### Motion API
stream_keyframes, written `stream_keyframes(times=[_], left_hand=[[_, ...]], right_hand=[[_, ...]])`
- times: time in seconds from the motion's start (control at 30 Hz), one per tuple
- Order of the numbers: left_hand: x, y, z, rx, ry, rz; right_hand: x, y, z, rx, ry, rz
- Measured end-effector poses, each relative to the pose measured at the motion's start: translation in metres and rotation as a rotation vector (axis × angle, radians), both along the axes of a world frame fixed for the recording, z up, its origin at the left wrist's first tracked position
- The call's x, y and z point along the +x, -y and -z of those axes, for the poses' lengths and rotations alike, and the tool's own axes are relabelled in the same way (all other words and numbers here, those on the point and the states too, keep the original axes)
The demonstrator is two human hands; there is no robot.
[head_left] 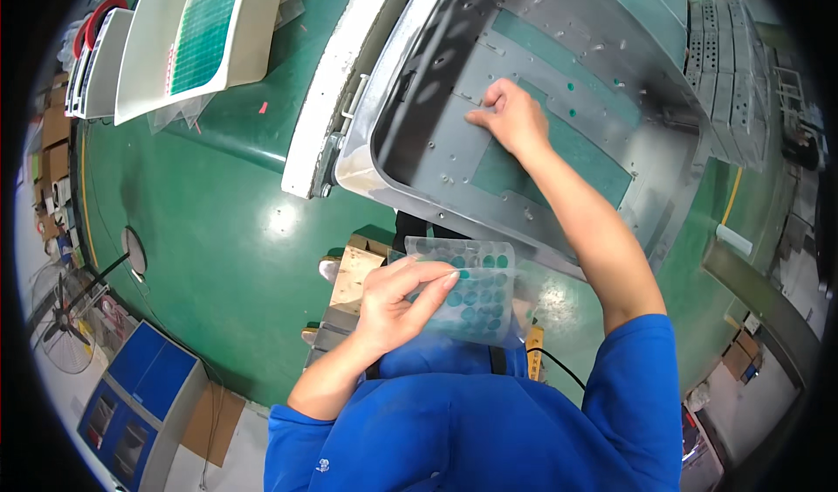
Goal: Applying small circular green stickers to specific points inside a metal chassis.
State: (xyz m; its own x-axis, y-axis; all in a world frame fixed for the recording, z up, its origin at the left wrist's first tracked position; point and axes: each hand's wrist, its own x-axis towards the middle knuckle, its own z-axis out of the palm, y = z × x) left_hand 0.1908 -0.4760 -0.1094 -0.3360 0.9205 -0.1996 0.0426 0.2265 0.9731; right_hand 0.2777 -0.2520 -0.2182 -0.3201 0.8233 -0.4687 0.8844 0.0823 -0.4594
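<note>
My left hand (397,304) pinches the top edge of a clear backing sheet of round green stickers (476,300) between thumb and forefinger, in front of my body. Several round dots show in rows on the sheet. My right hand (515,121) is inside a large grey metal housing (358,173). Its fingers are curled in and the thumb sticks out, with its tip at the inner panel (480,73); nothing shows between them. Green rectangular patches (585,160) cover parts of that panel, and small round green dots (572,113) sit among its holes and studs.
A white-edged beam (336,73) runs along the housing's left side. Farther left, a cream bin (148,82) holds green sheet material (209,38). Perforated metal parts (729,82) are stacked at right. A wooden block (356,278), a fan (65,322) and a blue cabinet (144,387) stand nearby.
</note>
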Motion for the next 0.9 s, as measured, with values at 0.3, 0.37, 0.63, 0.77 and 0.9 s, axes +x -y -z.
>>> stream_keyframes(times=[0.3,0.37,0.63,0.77,0.9], left_hand=[[-0.006,0.001,-0.002,-0.018,0.065,-0.106],[-0.003,-0.005,-0.005,0.039,0.075,-0.025],[0.016,-0.014,-0.007,0.089,-0.082,0.101],[0.022,-0.020,-0.002,0.104,-0.062,0.120],[0.028,-0.023,0.001,0.046,-0.024,0.133]], right_hand=[[0.031,0.057,-0.137,-0.468,-0.743,-0.414],[0.047,0.076,-0.144,-0.488,-0.706,-0.366],[0.079,0.089,-0.144,-0.526,-0.715,-0.110],[0.086,0.100,-0.139,-0.121,-0.789,-0.237],[0.092,0.102,-0.133,0.294,-0.730,-0.435]])
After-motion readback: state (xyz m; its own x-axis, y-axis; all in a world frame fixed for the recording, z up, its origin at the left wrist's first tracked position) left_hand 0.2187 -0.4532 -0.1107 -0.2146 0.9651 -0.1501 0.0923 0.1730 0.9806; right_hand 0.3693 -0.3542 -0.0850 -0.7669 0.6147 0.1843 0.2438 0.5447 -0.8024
